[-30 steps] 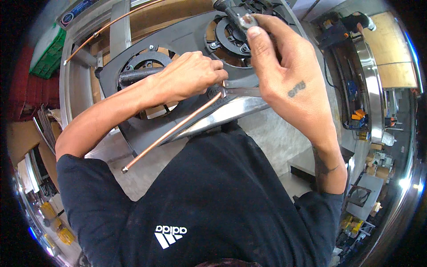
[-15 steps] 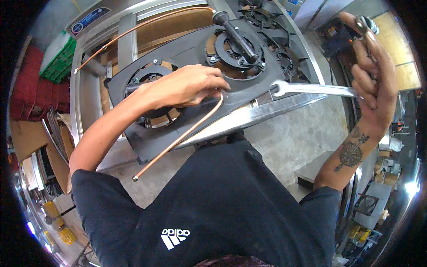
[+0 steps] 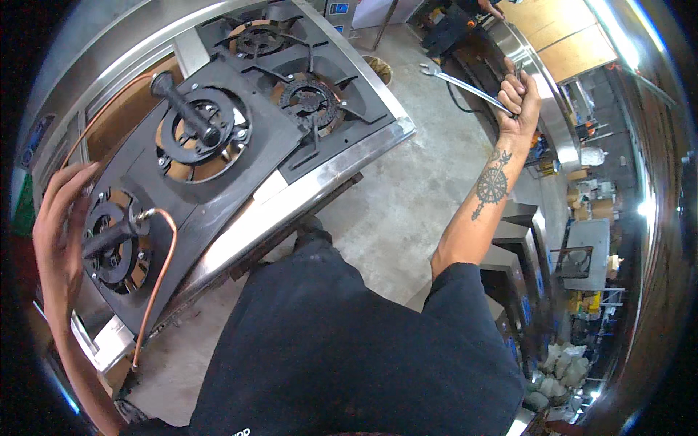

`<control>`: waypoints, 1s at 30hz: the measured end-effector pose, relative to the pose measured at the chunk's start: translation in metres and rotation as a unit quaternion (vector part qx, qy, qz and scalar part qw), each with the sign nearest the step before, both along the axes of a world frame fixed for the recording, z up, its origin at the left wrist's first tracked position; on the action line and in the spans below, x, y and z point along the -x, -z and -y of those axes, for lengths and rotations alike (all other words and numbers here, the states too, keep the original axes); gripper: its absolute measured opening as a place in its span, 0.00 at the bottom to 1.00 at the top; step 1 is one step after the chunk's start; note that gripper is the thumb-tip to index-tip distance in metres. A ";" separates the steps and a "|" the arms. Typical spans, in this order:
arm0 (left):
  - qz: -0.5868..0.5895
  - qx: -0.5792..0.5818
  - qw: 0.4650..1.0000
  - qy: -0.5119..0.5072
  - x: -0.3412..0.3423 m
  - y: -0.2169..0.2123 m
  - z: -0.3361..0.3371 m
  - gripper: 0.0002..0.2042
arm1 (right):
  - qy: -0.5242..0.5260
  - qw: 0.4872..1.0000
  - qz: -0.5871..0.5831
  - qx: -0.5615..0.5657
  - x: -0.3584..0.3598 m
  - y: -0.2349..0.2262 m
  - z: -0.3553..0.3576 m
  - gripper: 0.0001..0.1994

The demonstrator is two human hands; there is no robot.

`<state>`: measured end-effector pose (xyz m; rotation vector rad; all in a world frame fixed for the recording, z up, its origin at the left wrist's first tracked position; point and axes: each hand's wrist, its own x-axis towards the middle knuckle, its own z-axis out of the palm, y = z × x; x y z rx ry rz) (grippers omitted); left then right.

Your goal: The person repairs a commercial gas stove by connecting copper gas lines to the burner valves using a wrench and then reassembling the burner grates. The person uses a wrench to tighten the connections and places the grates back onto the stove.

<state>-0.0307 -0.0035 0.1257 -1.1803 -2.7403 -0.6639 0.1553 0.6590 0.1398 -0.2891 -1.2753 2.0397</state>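
Workshop, concrete floor [image 3: 429,189], steel-framed stove [image 3: 291,156] w/ black burner plates.

L to R: left hand [image 3: 62,232] open, fingers spread, hovering just beside the burner [image 3: 116,243] at far left; it gripped the copper tube [image 3: 156,276] a sec ago, now let go. Tube hangs from its fitting, lower end near floor.

Right hand [image 3: 518,94] closed round a long wrench [image 3: 465,87], swung up and well away from stove since 0.5 s ago. Looks like a pause btwn tightening steps.

Fitting detail too small to tell; left forearm cut off at rim.
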 end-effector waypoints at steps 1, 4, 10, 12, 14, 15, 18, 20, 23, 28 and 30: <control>-0.008 0.001 1.000 -0.010 -0.002 -0.004 0.003 0.17 | 0.023 0.999 -0.018 0.045 -0.002 0.019 -0.029 0.18; -0.015 -0.033 0.997 -0.062 -0.011 -0.015 0.000 0.17 | 0.036 0.989 -0.060 0.128 -0.005 0.092 -0.105 0.17; -0.016 -0.112 0.986 -0.126 -0.064 -0.037 -0.077 0.18 | 0.147 0.945 -0.054 0.288 0.029 0.275 -0.196 0.14; -0.014 -0.083 0.987 -0.138 -0.075 -0.041 -0.114 0.17 | 0.148 0.932 -0.043 0.329 0.045 0.332 -0.204 0.15; -0.013 -0.040 0.986 -0.162 -0.087 -0.043 -0.149 0.18 | 0.183 0.911 0.000 0.371 0.066 0.378 -0.201 0.16; 0.001 -0.013 0.984 -0.177 -0.098 -0.044 -0.165 0.19 | 0.174 0.914 0.027 0.364 0.077 0.398 -0.197 0.17; 0.001 0.022 0.979 -0.205 -0.118 -0.049 -0.204 0.19 | 0.194 0.904 0.118 0.361 0.103 0.441 -0.177 0.18; -0.047 0.069 0.974 -0.208 -0.131 -0.050 -0.219 0.17 | 0.223 0.906 0.136 0.332 0.114 0.461 -0.163 0.18; 0.001 0.044 0.978 -0.203 -0.150 -0.053 -0.231 0.20 | 0.245 0.929 0.168 0.221 0.121 0.479 -0.149 0.16; 0.030 -0.028 0.972 -0.230 -0.168 -0.045 -0.233 0.18 | 0.299 0.867 0.375 -0.136 0.111 0.487 -0.154 0.17; 0.049 -0.077 0.956 -0.277 -0.169 -0.037 -0.231 0.18 | 0.302 0.841 0.378 -0.243 0.105 0.488 -0.162 0.17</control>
